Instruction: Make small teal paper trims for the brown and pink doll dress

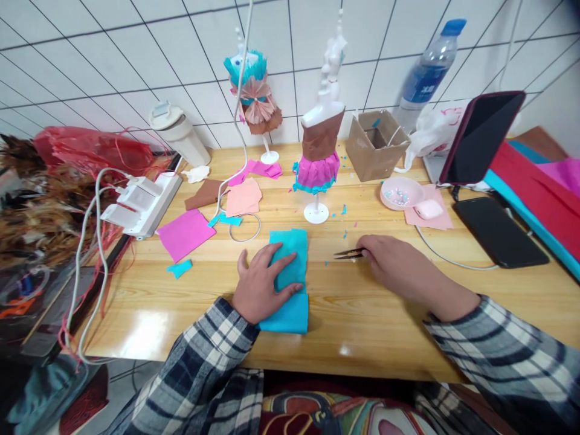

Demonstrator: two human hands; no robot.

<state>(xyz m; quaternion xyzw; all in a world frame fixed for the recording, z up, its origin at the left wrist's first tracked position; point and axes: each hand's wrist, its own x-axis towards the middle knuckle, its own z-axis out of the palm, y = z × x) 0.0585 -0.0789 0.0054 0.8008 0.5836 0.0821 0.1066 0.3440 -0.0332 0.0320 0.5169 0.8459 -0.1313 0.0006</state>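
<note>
My left hand lies flat with its fingers spread on a folded strip of turquoise crepe paper, pressing it to the table. In my right hand is a pair of small thread snips, its pointed blades aimed left toward the paper but apart from it. My fingers cover the handles. Behind the paper stands a white doll-sized mannequin on a round base. It wears a brown paper top and a pleated magenta skirt with turquoise edging. Small turquoise scraps lie near its base.
A second dressed mannequin stands by the wall. Magenta paper, peach paper and a wire ring lie left. A power strip and tumbler are farther left. Right are a cardboard box, bead dish and phone.
</note>
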